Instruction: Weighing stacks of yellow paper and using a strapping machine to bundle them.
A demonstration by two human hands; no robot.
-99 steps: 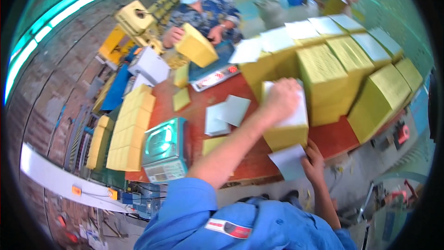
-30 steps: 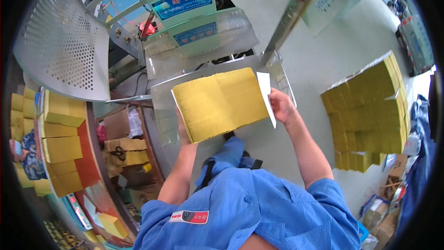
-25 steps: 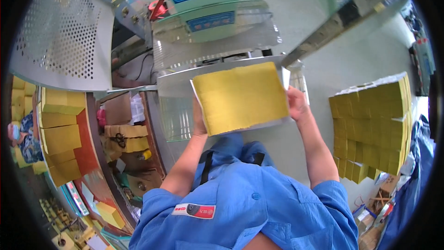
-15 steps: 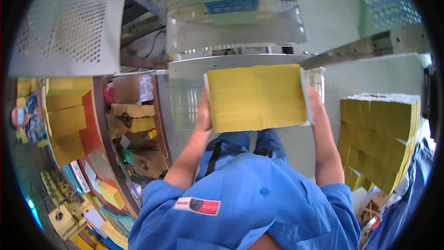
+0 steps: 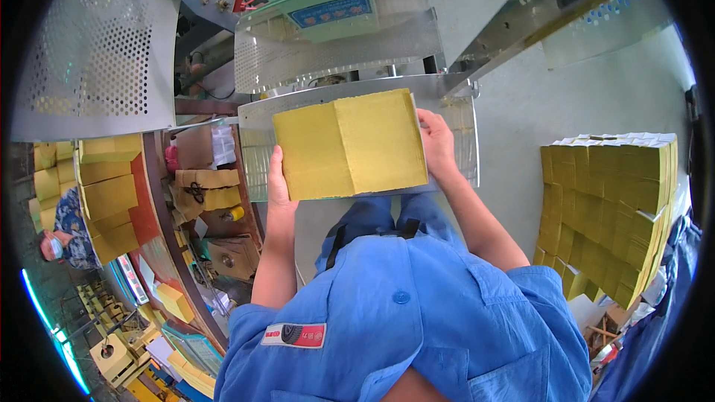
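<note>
A rectangular yellow-covered paper block [image 5: 350, 145] with a crease down its middle is in front of my body, above the metal and clear-plastic machine ledge. My left hand [image 5: 278, 182] grips its lower left edge, thumb up along the side and the other fingers hidden beneath. At the upper right edge, my right hand [image 5: 437, 143] is closed against the side with bent fingers; the fingertips are partly hidden behind the block. The block lies slightly tilted, its right end higher in the picture.
Ahead stands a machine with a clear guard [image 5: 335, 37] and a metal ledge [image 5: 450, 97]. A perforated metal panel [image 5: 97, 59] is at left, above a shelf [image 5: 216, 216] with scissors. Yellow blocks are stacked [image 5: 603, 208] at right. Another person [image 5: 71, 234] is at far left.
The block has shifted left in the picture and tilted, right end up. My right hand sits higher on its side. The view itself has also turned a little.
</note>
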